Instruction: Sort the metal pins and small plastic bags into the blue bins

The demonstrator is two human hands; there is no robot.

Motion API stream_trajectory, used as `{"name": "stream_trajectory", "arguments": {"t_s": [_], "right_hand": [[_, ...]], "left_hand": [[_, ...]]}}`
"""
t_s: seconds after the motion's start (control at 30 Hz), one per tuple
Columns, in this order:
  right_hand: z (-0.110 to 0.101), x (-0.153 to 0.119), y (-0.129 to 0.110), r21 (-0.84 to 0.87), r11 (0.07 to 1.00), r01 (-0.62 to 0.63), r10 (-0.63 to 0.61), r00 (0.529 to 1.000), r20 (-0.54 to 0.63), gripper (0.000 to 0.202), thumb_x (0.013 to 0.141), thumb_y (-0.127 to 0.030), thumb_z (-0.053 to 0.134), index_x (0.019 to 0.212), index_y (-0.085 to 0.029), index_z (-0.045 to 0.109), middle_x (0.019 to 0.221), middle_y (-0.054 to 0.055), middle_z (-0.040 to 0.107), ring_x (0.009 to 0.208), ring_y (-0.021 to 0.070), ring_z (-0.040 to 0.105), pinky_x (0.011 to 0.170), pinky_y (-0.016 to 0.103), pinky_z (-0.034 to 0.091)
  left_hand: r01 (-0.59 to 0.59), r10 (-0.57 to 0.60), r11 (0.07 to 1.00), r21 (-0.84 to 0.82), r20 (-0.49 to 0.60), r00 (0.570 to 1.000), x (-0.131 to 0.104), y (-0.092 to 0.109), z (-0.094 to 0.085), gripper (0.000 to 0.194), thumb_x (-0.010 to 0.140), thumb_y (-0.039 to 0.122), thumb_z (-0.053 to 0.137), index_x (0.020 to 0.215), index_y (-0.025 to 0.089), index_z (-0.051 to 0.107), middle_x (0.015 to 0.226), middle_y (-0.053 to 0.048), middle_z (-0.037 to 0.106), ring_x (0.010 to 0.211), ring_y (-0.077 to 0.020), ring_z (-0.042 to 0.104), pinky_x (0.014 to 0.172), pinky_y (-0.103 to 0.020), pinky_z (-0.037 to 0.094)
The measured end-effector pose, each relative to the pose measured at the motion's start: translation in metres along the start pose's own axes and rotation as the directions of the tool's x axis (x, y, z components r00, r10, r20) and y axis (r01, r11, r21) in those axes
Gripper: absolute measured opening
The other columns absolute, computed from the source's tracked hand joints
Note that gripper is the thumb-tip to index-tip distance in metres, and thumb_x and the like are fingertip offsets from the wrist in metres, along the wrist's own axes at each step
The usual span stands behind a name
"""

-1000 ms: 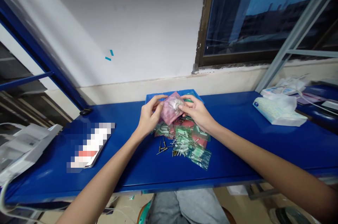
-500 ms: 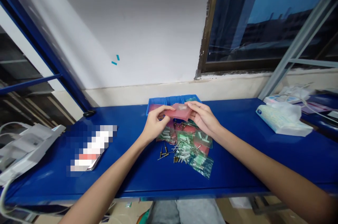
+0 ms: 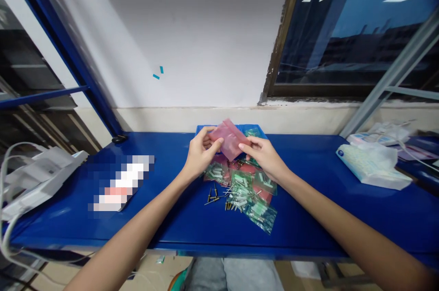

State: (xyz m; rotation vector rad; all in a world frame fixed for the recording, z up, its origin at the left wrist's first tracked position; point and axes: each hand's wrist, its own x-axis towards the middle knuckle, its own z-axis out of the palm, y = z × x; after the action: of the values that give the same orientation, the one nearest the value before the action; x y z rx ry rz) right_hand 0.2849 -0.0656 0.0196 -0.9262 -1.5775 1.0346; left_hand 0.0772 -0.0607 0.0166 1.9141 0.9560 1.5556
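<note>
A pink plastic zip bag [image 3: 228,138] is stretched between my two hands, tilted above the pile on the table. My left hand [image 3: 202,150] pinches its left side between thumb and fingers. On the right, my right hand [image 3: 263,154] grips the lower right corner with the thumb in front. Below lie green plastic bags [image 3: 242,186] with small pale pieces inside, on top of more pink bags. Several loose brass-coloured rivet-like pins [image 3: 213,197] rest left of the pile. Behind the held bag stands a blue divided bin [image 3: 255,127], partly hidden.
The blue table [image 3: 178,231] runs along the wall. At left are a blurred-out phone-like object [image 3: 126,186] and a white power strip [image 3: 48,186] with cables. A tissue pack [image 3: 370,165] lies at right, near a metal post [image 3: 387,85].
The pink bag has been turned from nearly flat to a tilted, upright diamond facing me. Both hands still hold it, with thumbs shifted to its front. The head view has moved slightly left.
</note>
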Motion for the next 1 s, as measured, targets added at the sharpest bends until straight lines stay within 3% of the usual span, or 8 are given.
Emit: {"name": "stream_trajectory", "arguments": {"t_s": [0.13,0.27,0.4,0.53,0.67,0.8,0.87,1.0], "right_hand": [[0.001,0.000,-0.003,0.154,0.988,-0.006,0.011,0.999,-0.032,0.025,0.078,-0.038,0.076,0.071,-0.019,0.062,0.073,-0.002,0.057,0.060,0.0108,0.051,0.058,0.028,0.042],[0.004,-0.001,-0.005,0.320,0.947,-0.036,0.055,0.997,-0.052,0.022,0.075,-0.035,0.079,0.074,-0.019,0.063,0.076,0.000,0.058,0.063,0.0116,0.054,0.058,0.028,0.045],[0.005,-0.002,-0.006,0.406,0.913,-0.047,0.075,0.996,-0.054,0.019,0.074,-0.033,0.080,0.079,-0.019,0.068,0.080,0.002,0.061,0.071,0.0144,0.057,0.060,0.028,0.049],[0.005,-0.004,-0.006,0.383,0.921,-0.069,0.069,0.998,0.013,0.023,0.077,-0.035,0.078,0.094,-0.021,0.072,0.091,0.006,0.067,0.077,0.0169,0.061,0.063,0.031,0.052],[0.001,-0.002,-0.006,0.274,0.962,-0.020,0.011,0.999,0.035,0.032,0.082,-0.044,0.073,0.107,-0.024,0.074,0.123,0.011,0.066,0.103,0.0252,0.063,0.079,0.038,0.056],[-0.007,0.002,-0.004,0.092,0.985,0.148,-0.154,0.986,0.062,0.026,0.084,-0.049,0.070,0.096,-0.026,0.075,0.154,0.004,0.044,0.137,0.0311,0.044,0.104,0.045,0.046],[-0.009,0.003,-0.003,0.006,0.980,0.201,-0.201,0.976,0.078,0.021,0.083,-0.045,0.072,0.091,-0.026,0.074,0.144,0.006,0.055,0.133,0.0299,0.048,0.105,0.045,0.044],[-0.008,0.005,0.004,-0.090,0.977,0.193,-0.193,0.981,0.013,0.011,0.085,-0.036,0.070,0.089,-0.026,0.070,0.098,0.004,0.071,0.098,0.0235,0.065,0.094,0.044,0.049]], "left_hand": [[-0.202,0.227,0.931,0.305,-0.047,0.973,-0.002,-0.003,-0.001,0.047,0.089,0.025,0.063,0.134,0.022,0.052,0.111,-0.009,0.058,0.076,-0.0144,0.060,0.068,-0.030,0.055],[-0.397,0.424,0.771,0.499,0.063,0.903,-0.005,-0.001,-0.001,0.054,0.085,0.010,0.056,0.137,0.024,0.050,0.134,-0.014,0.045,0.117,-0.0266,0.053,0.093,-0.044,0.051],[-0.488,0.411,0.662,0.569,0.269,0.871,-0.009,0.005,0.001,0.046,0.083,0.009,0.057,0.127,0.023,0.055,0.134,-0.013,0.050,0.123,-0.0301,0.049,0.097,-0.048,0.045],[-0.499,0.412,0.610,0.615,0.292,0.863,-0.011,0.009,0.003,0.036,0.087,0.019,0.060,0.123,0.022,0.057,0.128,-0.013,0.057,0.127,-0.0318,0.048,0.099,-0.049,0.040],[-0.497,0.422,0.649,0.576,0.272,0.865,-0.013,0.008,0.005,0.029,0.093,0.018,0.053,0.121,0.020,0.059,0.118,-0.011,0.063,0.118,-0.0288,0.054,0.094,-0.046,0.042],[-0.445,0.389,0.755,0.482,0.217,0.895,-0.015,0.002,0.010,0.028,0.098,0.015,0.044,0.121,0.019,0.060,0.106,-0.009,0.068,0.099,-0.0228,0.060,0.085,-0.040,0.047],[-0.386,0.354,0.828,0.406,0.156,0.922,-0.016,0.000,0.014,0.026,0.099,0.016,0.043,0.118,0.019,0.061,0.103,-0.008,0.069,0.094,-0.0209,0.062,0.083,-0.038,0.048],[-0.211,0.195,0.936,0.282,0.081,0.977,-0.020,0.002,0.020,0.033,0.100,0.024,0.046,0.132,0.018,0.053,0.107,-0.008,0.069,0.083,-0.0171,0.064,0.077,-0.033,0.052]]}}
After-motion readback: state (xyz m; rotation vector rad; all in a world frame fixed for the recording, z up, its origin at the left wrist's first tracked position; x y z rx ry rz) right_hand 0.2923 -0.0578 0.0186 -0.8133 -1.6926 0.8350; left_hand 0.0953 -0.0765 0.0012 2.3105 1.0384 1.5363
